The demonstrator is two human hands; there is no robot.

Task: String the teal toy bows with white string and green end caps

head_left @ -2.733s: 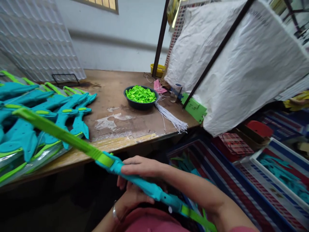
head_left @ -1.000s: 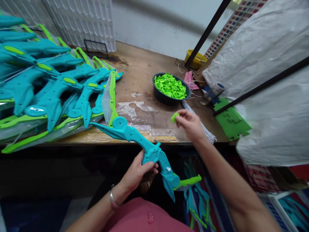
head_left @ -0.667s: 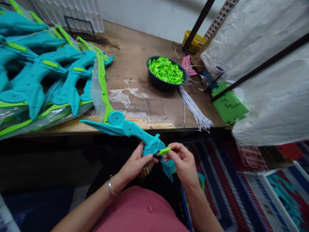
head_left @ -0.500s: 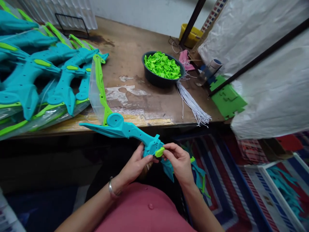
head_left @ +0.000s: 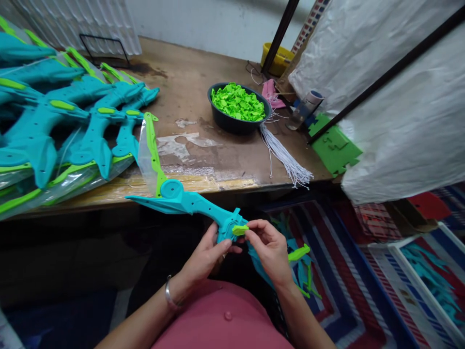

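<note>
A blue toy bow (head_left: 203,206) with a green limb (head_left: 152,150) lies across my lap, its far end reaching up over the table's front edge. My left hand (head_left: 209,252) is closed around the bow's middle, thumb on top. Between thumb and fingertips, my right hand (head_left: 268,247) pinches a small green plastic piece (head_left: 239,230). That piece is over the recess in the bow's grip; whether it touches the recess I cannot tell. Part of the bow beyond the grip is hidden behind my right hand.
Several blue and green toy bows (head_left: 72,111) are piled on the table (head_left: 170,68) at left. A dark bowl (head_left: 236,125) of green pieces stands near the middle, beside a bundle of white strings (head_left: 285,157). A green foam block (head_left: 334,145) is at right. More blue parts lie in a crate (head_left: 428,271).
The green piece has turned flatter over the bow's recess, still pinched in my right hand. The bow has tilted slightly, and its lower green limb shows more at right. The view has shifted a little.
</note>
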